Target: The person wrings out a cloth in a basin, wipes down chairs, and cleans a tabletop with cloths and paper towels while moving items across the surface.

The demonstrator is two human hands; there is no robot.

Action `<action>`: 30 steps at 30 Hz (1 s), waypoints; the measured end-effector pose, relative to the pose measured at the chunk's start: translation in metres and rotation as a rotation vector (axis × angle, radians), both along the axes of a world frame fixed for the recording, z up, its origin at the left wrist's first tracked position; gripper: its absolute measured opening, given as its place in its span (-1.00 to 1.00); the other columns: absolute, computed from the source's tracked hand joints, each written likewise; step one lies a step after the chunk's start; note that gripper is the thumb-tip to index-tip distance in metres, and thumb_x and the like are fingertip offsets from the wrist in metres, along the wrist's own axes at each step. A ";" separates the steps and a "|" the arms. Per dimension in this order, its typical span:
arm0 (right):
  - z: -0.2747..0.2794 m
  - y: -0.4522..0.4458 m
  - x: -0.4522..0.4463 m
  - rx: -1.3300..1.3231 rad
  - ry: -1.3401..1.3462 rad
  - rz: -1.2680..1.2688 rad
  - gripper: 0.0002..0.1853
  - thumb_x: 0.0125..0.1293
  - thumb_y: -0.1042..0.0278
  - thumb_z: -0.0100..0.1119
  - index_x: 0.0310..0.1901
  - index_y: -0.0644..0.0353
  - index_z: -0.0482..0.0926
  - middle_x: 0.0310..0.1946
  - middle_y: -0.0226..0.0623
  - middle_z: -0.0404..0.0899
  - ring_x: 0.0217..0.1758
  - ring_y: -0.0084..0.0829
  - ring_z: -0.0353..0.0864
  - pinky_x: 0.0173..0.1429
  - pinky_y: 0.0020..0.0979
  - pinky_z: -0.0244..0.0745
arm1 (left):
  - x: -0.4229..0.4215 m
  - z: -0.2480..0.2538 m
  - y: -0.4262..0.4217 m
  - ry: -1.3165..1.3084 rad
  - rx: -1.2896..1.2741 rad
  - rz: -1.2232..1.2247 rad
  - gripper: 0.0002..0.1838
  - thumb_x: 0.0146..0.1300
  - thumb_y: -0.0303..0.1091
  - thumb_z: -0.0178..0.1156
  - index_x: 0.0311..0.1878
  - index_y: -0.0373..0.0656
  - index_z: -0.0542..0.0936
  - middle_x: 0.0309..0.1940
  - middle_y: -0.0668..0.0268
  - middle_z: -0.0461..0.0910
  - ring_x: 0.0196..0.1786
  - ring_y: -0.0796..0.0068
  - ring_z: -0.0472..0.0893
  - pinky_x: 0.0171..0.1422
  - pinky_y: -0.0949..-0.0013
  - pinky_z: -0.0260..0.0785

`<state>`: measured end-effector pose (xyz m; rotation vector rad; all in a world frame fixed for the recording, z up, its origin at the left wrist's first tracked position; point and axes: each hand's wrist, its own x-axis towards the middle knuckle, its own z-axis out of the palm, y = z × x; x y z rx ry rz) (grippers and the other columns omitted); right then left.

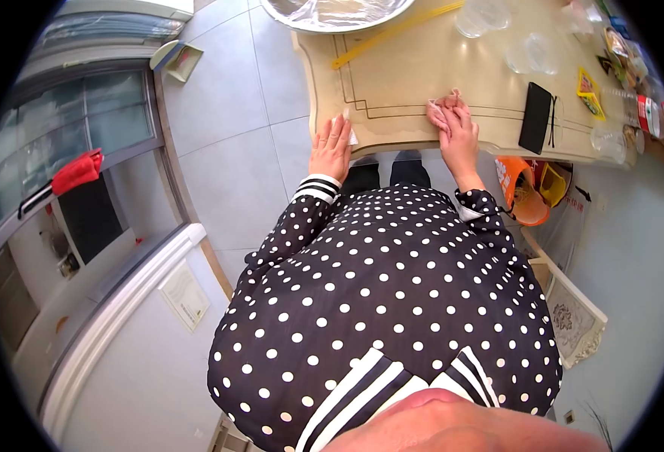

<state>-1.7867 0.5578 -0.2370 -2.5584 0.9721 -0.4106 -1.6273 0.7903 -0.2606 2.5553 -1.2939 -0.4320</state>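
One pink wad [439, 116] half-hidden, right hand [458, 135]; white scrap [353, 138] under left hand [332, 151].

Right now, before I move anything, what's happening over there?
A person in a polka-dot top is at a table. Their right hand holds a crumpled pinkish cloth at the tabletop, while their left hand lies flat near the edge, over something small and white that is mostly hidden. A black phone-like slab lies to the right of the cloth. Farther back are a long yellow strip and a film-covered basin.
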 end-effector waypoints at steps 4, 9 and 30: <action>-0.001 0.001 -0.001 -0.024 0.031 0.006 -0.54 0.02 0.41 0.14 0.04 -0.12 0.48 0.05 -0.40 0.35 -0.05 -0.15 0.35 0.03 -0.25 0.39 | 0.036 -0.012 -0.032 -0.038 -0.117 0.111 -0.43 0.26 -0.23 -0.09 0.35 -0.02 0.11 0.39 0.31 -0.04 0.43 0.22 -0.04 0.43 0.11 -0.15; 0.000 0.002 -0.001 -0.046 0.051 0.020 -0.53 0.02 0.41 0.14 0.05 -0.13 0.47 0.06 -0.40 0.34 -0.04 -0.14 0.35 0.03 -0.24 0.38 | 0.140 -0.054 -0.092 -0.084 -0.354 0.223 -0.42 0.26 -0.24 -0.10 0.32 -0.24 0.10 0.37 0.03 -0.07 0.41 0.04 -0.06 0.43 0.16 -0.14; 0.001 -0.004 -0.003 -0.031 0.078 0.082 -0.52 0.04 0.43 0.12 0.08 -0.07 0.44 0.08 -0.30 0.32 0.03 -0.11 0.31 0.09 -0.24 0.32 | 0.191 -0.075 -0.101 -0.118 -0.419 0.237 -0.45 0.30 -0.24 -0.13 0.32 -0.21 0.10 0.34 0.08 0.06 0.39 0.09 0.03 0.41 0.07 -0.10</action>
